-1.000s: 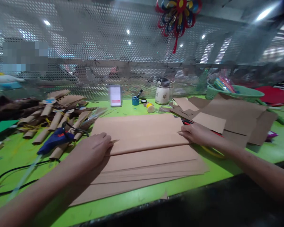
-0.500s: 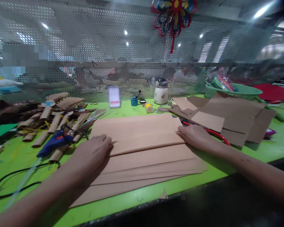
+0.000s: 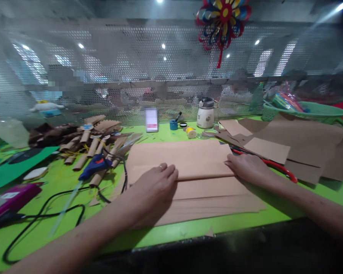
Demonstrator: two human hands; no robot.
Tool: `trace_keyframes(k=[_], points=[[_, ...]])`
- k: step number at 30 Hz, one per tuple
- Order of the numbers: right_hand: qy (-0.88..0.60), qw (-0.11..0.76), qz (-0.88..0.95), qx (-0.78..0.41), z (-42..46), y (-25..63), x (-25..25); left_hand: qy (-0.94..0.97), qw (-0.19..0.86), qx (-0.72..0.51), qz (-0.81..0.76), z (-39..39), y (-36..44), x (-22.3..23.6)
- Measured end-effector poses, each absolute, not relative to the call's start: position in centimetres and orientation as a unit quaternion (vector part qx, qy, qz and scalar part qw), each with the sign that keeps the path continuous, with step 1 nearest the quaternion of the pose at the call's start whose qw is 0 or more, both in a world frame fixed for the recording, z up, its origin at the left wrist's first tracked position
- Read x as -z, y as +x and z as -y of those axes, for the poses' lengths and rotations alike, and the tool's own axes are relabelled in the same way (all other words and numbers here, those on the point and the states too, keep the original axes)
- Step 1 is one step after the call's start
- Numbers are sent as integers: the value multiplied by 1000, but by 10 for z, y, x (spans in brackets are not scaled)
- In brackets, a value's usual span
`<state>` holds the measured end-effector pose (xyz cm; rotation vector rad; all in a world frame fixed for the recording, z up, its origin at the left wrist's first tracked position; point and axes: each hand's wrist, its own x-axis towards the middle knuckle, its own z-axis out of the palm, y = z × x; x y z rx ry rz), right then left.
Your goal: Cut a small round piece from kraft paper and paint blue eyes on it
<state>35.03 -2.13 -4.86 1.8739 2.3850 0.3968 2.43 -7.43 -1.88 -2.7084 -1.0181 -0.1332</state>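
Paper [image 3: 183, 158] lies beneath the fingers [image 3: 171, 173] of both hands.

no readable text, blurred phone screen [image 3: 151, 120], illegible red mark [image 3: 100, 161] on blue glue gun [image 3: 93, 168], illegible label [image 3: 10, 195] on magenta object [image 3: 20, 201]

Craft workshop: glue gun [image 3: 95, 166], cardboard tubes [image 3: 93, 147], brown paper [image 3: 180, 158] on green worktable [image 3: 188, 230].

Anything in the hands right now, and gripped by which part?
Both hands are on the folded brown paper: the right hand at its right edge, the left hand on its near edge. Whether they pinch or only press cannot be told.
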Motion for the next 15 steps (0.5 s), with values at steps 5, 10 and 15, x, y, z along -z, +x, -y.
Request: trace_keyframes(k=[5, 10, 15], points=[[608, 34, -781, -141, 21, 354, 54, -907, 99, 8, 408, 89, 47, 25], [607, 24, -778, -162, 18, 359, 63, -890, 74, -2, 451, 97, 61, 31], [608, -7, -773, -184, 18, 362, 71, -887, 51, 0, 459, 96, 60, 38]])
